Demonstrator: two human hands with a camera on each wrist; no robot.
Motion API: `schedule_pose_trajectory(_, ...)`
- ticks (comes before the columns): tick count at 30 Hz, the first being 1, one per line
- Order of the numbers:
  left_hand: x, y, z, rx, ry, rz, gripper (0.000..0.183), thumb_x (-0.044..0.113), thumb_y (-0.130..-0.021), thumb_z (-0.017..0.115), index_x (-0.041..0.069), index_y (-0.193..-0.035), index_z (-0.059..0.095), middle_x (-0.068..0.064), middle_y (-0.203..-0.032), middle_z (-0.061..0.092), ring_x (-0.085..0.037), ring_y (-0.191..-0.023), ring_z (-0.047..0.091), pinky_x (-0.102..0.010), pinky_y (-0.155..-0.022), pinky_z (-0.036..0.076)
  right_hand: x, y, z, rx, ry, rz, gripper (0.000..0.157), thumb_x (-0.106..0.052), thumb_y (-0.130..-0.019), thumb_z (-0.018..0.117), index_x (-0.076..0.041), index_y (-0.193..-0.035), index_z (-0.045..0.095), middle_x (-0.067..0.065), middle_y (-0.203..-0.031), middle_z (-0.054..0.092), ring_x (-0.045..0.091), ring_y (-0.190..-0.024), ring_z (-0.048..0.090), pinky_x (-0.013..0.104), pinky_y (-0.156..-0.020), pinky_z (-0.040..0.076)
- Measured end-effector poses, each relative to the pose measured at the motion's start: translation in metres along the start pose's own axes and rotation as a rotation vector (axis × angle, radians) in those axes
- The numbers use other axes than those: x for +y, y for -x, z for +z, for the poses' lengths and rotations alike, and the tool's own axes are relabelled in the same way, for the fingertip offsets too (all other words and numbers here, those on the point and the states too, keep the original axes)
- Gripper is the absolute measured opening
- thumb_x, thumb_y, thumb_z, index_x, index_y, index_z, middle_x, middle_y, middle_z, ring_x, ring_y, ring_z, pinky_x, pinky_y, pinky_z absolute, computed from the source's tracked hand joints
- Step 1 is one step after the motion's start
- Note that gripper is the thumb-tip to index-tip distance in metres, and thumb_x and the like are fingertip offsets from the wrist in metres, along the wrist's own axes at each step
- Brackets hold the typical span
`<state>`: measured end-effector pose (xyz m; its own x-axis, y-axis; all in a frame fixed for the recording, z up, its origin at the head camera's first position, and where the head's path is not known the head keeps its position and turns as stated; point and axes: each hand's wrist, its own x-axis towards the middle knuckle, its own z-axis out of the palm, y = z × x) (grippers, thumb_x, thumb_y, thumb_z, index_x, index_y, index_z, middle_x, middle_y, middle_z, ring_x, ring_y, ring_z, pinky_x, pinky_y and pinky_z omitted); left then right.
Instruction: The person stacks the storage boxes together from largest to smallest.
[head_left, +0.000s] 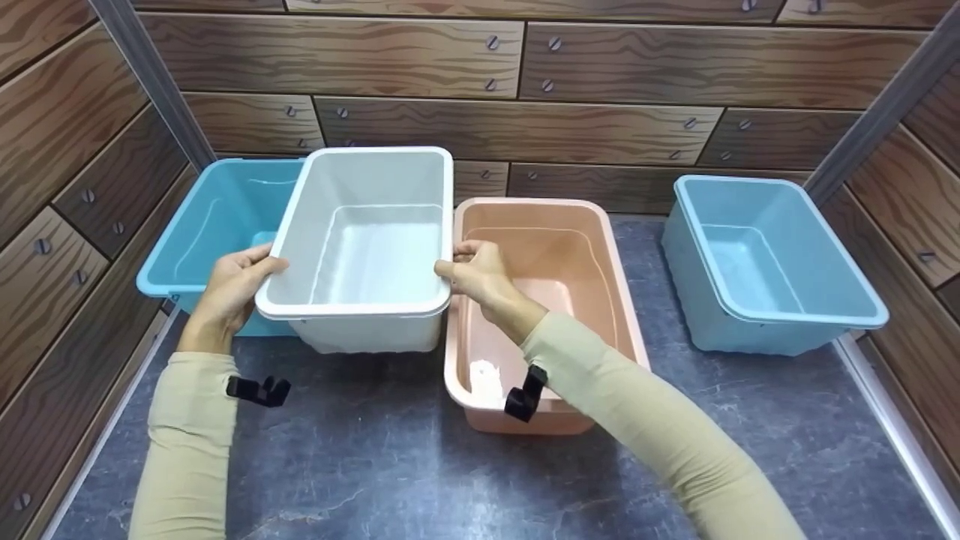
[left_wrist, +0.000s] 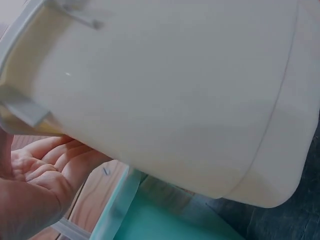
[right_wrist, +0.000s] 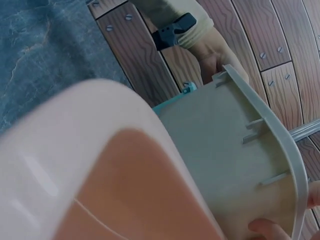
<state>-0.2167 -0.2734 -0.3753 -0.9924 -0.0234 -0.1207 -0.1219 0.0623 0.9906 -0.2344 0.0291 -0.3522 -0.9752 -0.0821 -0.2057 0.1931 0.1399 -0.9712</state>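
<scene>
Both hands grip a white plastic basin [head_left: 375, 255] by its rim, one on each side. The left hand [head_left: 232, 289] has its thumb over the near left rim and its fingers beneath. In the left wrist view, the palm of that hand [left_wrist: 45, 175] lies under the rim beside the basin's wall [left_wrist: 165, 95]. The right hand [head_left: 480, 277] pinches the right rim, thumb on top. The white basin overlaps a teal basin [head_left: 217, 225] at the left and stands close beside a pink-orange basin [head_left: 540, 300]. Its bottom looks bare.
A light blue basin [head_left: 765, 255] stands at the right on the dark marbled tabletop [head_left: 360, 450]. Wood-patterned panels [head_left: 420, 60] rise at the back and sides, with grey metal posts at the corners. The right forearm [head_left: 645, 405] passes over the pink-orange basin.
</scene>
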Motion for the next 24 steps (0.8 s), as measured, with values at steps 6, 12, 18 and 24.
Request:
schedule_pose_trajectory(6,-0.001,0.001,0.005,0.038,-0.015,0.003,0.059,0.008,-0.092,0.054,-0.005,-0.145,0.033,-0.027,-0.143,0.041,0.002,-0.084,0.069,-0.016,-0.074,0.058,0.002,-0.004,-0.003,-0.017,0.058,-0.03,0.041,0.0,-0.08,0.059,0.011,-0.119,0.059,0.028,-0.118,0.065,0.014,-0.086,0.061,0.023,-0.08,0.058)
schedule_pose_trajectory(12,0.0,0.0,0.012,0.099,0.035,-0.039,0.061,0.004,-0.089,0.052,-0.002,-0.147,0.033,-0.026,-0.149,0.035,0.004,-0.085,0.065,-0.014,-0.074,0.057,0.002,-0.007,-0.006,-0.058,0.015,-0.054,0.05,0.004,-0.079,0.056,0.013,-0.127,0.052,0.031,-0.125,0.06,0.02,-0.098,0.062,0.031,-0.094,0.056)
schedule_pose_trajectory(18,0.001,0.0,0.015,0.161,0.087,-0.024,0.06,0.003,-0.087,0.054,-0.002,-0.145,0.037,-0.024,-0.144,0.041,0.002,-0.084,0.066,-0.015,-0.072,0.058,0.002,-0.007,-0.007,-0.079,0.001,-0.075,0.054,0.005,-0.078,0.056,0.012,-0.131,0.049,0.031,-0.129,0.058,0.024,-0.106,0.061,0.034,-0.099,0.054)
schedule_pose_trajectory(24,0.001,0.001,0.015,0.221,0.102,-0.014,0.057,0.003,-0.087,0.055,-0.002,-0.142,0.043,-0.017,-0.139,0.052,0.001,-0.081,0.067,-0.016,-0.071,0.058,0.0,-0.006,-0.007,-0.095,-0.026,-0.077,0.049,0.001,-0.082,0.055,0.012,-0.13,0.051,0.03,-0.13,0.058,0.026,-0.107,0.063,0.034,-0.097,0.055)
